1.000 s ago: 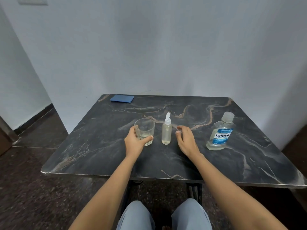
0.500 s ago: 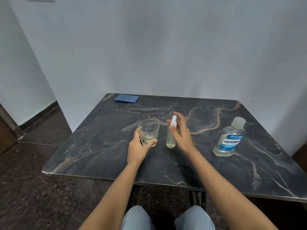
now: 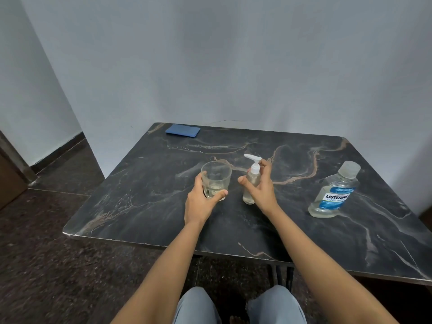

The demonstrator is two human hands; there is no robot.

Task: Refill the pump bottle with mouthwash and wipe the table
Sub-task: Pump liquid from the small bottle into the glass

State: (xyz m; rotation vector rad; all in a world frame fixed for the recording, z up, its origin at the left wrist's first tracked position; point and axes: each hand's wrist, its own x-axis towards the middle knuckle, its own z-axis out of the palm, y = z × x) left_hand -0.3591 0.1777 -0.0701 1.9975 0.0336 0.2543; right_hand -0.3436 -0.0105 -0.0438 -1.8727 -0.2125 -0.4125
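Fingers (image 3: 265, 165) of right hand (image 3: 263, 194) curled round pump bottle (image 3: 250, 183), upright mid-desk (image 3: 327, 242); left hand (image 3: 201, 205) grips glass (image 3: 217, 177) just beside; likely best to steady bottle's body before unscrewing pump.

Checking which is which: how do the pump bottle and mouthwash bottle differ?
The pump bottle is slim, unlabelled and pump-topped; the mouthwash bottle is broad, blue-labelled and capped. The right hand holds the pump bottle; the mouthwash bottle stands untouched. Both are clear.
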